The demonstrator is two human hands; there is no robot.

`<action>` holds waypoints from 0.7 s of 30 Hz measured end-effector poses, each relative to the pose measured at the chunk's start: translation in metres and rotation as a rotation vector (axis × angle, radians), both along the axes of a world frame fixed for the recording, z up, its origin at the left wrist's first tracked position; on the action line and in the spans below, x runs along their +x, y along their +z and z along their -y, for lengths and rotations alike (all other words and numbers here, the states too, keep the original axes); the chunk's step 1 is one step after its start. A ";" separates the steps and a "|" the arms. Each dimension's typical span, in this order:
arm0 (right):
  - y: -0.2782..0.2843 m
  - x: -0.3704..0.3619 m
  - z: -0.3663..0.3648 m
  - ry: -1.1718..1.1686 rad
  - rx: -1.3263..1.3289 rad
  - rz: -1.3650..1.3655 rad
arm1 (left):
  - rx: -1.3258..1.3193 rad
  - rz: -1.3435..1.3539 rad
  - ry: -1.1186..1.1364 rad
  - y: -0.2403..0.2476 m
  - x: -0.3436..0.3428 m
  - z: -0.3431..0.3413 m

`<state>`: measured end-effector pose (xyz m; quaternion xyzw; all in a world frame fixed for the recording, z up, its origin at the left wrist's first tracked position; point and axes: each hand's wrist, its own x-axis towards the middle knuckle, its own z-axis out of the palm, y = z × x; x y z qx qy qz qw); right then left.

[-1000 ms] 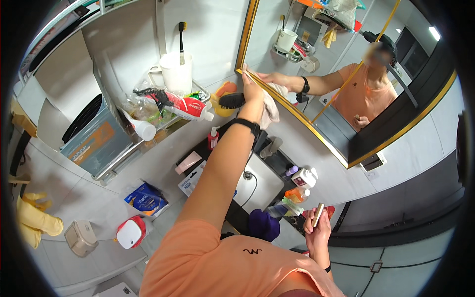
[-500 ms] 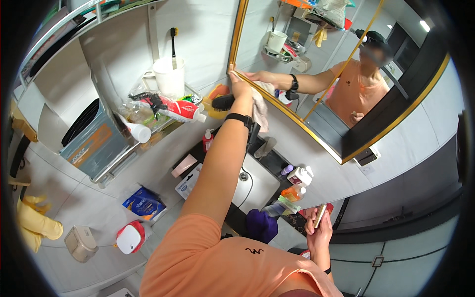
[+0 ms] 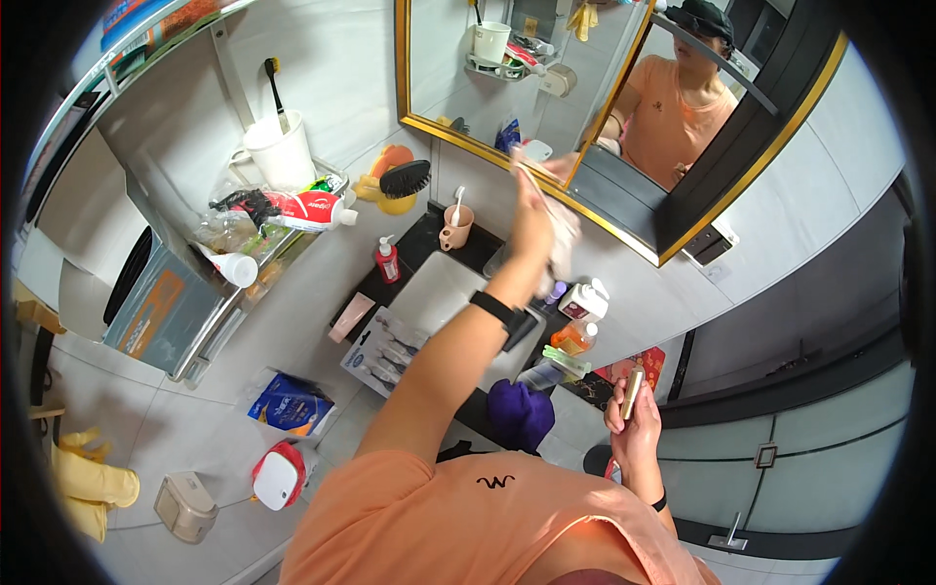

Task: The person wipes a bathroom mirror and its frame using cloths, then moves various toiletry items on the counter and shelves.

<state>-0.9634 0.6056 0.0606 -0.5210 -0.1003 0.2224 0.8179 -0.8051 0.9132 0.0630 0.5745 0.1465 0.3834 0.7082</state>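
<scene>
My left hand (image 3: 532, 226) is raised over the sink, closed on a pale pink cloth (image 3: 563, 232) that hangs down beside the fingers. Its fingertips are up against the lower gold frame (image 3: 487, 156) of the mirror cabinet, near the edge of the opened section. Part of the cloth is hidden behind the hand. Lower right, my right hand (image 3: 639, 437) is wrapped round a slim gold tube (image 3: 633, 393), held upright in front of the counter's end. The mirror glass (image 3: 468, 107) reflects the shelf and part of me.
Below lies the sink (image 3: 429, 292), with a red pump bottle (image 3: 387, 260), a pink cup (image 3: 455, 226), a white bottle (image 3: 585, 300) and an orange bottle (image 3: 573, 338) round it. A purple cloth item (image 3: 520, 414) sits at the front. On the left wall, a rack holds a white mug (image 3: 280, 151).
My left hand has slid rightward along the mirror's lower frame with the cloth, away from its left corner. The view has shifted, uncovering the pink cup. My right hand still holds the tube.
</scene>
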 end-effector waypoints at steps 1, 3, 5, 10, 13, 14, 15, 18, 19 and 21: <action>0.001 -0.001 0.000 0.001 0.000 -0.006 | 0.132 -0.123 0.020 -0.016 0.002 0.011; -0.001 0.000 0.004 -0.019 0.003 -0.016 | 0.185 -0.268 -0.110 -0.004 -0.019 0.049; 0.000 0.000 0.007 -0.014 0.006 -0.014 | 0.205 -0.280 -0.175 -0.007 -0.024 0.054; 0.004 -0.002 0.017 -0.054 0.018 0.016 | 0.040 0.001 -0.411 -0.028 -0.011 -0.012; 0.001 -0.005 0.033 -0.118 0.011 0.008 | -0.022 -0.013 -0.359 -0.024 0.001 -0.024; -0.001 -0.005 0.039 -0.140 0.011 0.012 | 0.404 -0.094 -0.120 -0.017 -0.007 -0.018; -0.001 -0.008 0.044 -0.158 0.005 0.014 | 0.481 -0.084 -0.061 -0.020 -0.009 -0.011; -0.007 -0.012 0.055 -0.222 0.022 -0.027 | 0.555 -0.151 -0.117 -0.006 -0.020 0.033; -0.008 -0.013 0.056 -0.229 0.021 -0.034 | 0.570 -0.114 -0.162 -0.008 -0.017 0.048; -0.007 -0.011 0.053 -0.190 0.009 -0.031 | 0.624 -0.116 -0.234 -0.007 -0.010 0.071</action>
